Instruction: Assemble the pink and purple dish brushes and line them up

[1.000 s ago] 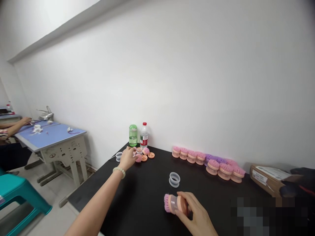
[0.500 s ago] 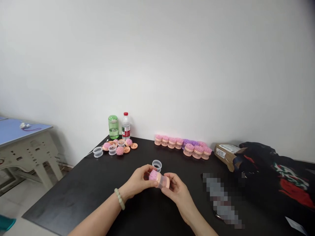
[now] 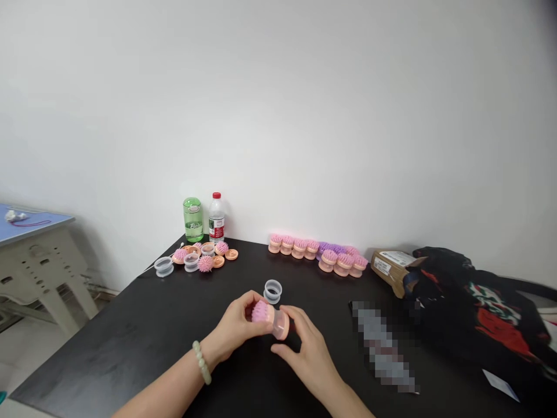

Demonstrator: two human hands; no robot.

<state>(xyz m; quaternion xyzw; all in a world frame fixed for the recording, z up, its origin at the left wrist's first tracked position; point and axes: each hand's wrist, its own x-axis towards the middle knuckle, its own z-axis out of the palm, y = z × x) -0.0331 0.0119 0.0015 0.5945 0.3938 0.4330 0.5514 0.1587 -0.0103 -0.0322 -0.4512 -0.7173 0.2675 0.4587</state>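
Note:
In my left hand (image 3: 243, 322) is a small round brush (image 3: 278, 324) with pink bristles, a see-through middle and a peach-coloured end, tilted on its side. My fingers and thumb close around its bristle end. My right hand (image 3: 307, 345) is beside the peach end, thumb spread away from the fingers; its fingertips lie at the rim, and whether they touch I cannot tell. Just behind the brush, a clear plastic ring-shaped piece (image 3: 272, 291) stands on the black table (image 3: 174, 325).
Several finished-looking brushes (image 3: 298, 248) line the wall. Loose pink brush heads (image 3: 206, 264), peach discs (image 3: 231, 254) and clear pieces (image 3: 164, 266) lie back left, near a green bottle (image 3: 193, 220) and a red-capped bottle (image 3: 216, 219). Rightward are a cardboard box (image 3: 391, 270) and black bag (image 3: 461, 325).
My right hand has loosened from the brush's peach end, its thumb now apart from it. The left hand keeps its hold. The whole view has shifted slightly.

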